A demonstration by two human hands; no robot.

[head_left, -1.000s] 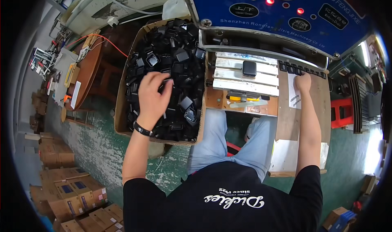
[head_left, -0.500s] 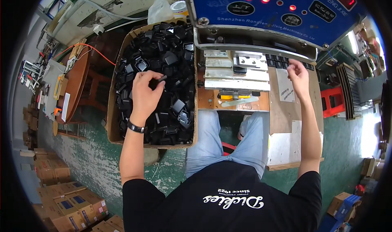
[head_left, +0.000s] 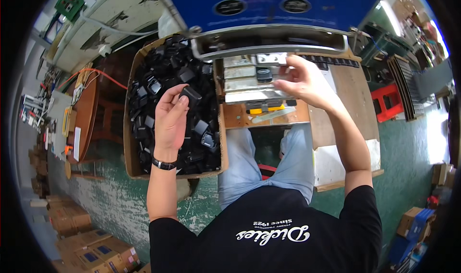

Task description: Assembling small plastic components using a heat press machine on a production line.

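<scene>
Left hand [head_left: 169, 117]: you pinch a case [head_left: 192, 97], 10 o'clock.
Right hand [head_left: 308, 82]: now at 2 o'clock, your fingers spread beside the block [head_left: 264, 75].
Block: 1 o'clock on the plate [head_left: 245, 96], newly pale-marked, seemingly printed.

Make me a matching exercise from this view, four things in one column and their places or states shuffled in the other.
1. left hand
2. right hand
3. cardboard box
4. red stool

A. right of the brown board
B. pinching a black piece
C. filled with heaped black parts
D. beside the dark block on the metal plate

Pairs: 1-B, 2-D, 3-C, 4-A
</scene>
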